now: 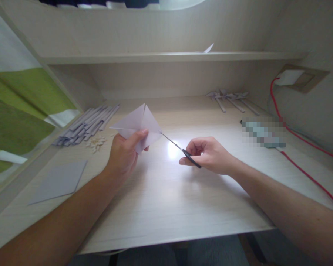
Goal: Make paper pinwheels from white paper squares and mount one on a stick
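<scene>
My left hand (125, 153) is closed on a folded piece of white paper (140, 122), held up above the desk with its pointed flaps spread. My right hand (208, 155) grips a pair of black-handled scissors (180, 149). The thin blades point left and their tip touches the right edge of the folded paper. Both forearms reach in from the bottom corners over the pale wooden desk (166, 199).
A flat grey-white sheet (59, 181) lies at the left front. Behind it lie a pile of folded paper strips (86, 125) and small paper scraps (96, 143). Folded paper pinwheels (231, 98) lie at the back right. A red cable (302, 162) runs along the right side from a wall socket (291, 77).
</scene>
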The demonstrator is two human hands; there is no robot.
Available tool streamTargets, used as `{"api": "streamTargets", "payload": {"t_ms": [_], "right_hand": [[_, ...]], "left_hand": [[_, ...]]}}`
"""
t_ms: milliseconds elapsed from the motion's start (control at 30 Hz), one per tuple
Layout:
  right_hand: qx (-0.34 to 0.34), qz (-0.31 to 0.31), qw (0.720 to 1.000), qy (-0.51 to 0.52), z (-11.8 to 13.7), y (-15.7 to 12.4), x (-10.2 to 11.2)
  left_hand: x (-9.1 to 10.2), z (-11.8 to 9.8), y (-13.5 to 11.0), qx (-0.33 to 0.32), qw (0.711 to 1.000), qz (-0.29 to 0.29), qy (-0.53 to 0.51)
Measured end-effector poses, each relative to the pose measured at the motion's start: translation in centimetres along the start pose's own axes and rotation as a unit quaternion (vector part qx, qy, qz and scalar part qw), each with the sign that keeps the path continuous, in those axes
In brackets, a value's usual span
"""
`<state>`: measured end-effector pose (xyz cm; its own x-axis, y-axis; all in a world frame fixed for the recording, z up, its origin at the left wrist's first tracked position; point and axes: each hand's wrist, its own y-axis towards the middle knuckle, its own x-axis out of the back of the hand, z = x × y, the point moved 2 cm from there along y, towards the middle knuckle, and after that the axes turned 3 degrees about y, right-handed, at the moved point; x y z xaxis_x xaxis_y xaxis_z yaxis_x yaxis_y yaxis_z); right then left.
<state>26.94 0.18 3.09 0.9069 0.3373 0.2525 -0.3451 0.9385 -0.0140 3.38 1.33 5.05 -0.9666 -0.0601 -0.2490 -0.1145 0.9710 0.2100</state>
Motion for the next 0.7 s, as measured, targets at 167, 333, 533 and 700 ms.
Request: {"api": "streamTargets", "payload": {"t_ms": [167, 333, 533, 700], "right_hand": [[0.004, -0.003, 1.0, -0.006, 0.09, -0.03, 0.08], [0.01, 0.001, 1.0, -0.003, 0.22, -0.01, 0.03], [0.021, 0.002, 1.0, 0.0, 0.07, -0.02, -0.07], [0.002, 0.02, 1.0, -0.006, -0.7, 0.25, 0.07]], "left_hand": [[0.01, 0.01, 0.03, 0.002, 1.0, -0.004, 0.006], [0.05, 0.08, 0.12, -0.006, 1.0, 0.0, 0.005], [0.11, 0.16, 0.11, -0.004, 1.0, 0.01, 0.005], [0.17, 0.17, 0.2, -0.008, 1.0, -0.006, 0.014]]}}
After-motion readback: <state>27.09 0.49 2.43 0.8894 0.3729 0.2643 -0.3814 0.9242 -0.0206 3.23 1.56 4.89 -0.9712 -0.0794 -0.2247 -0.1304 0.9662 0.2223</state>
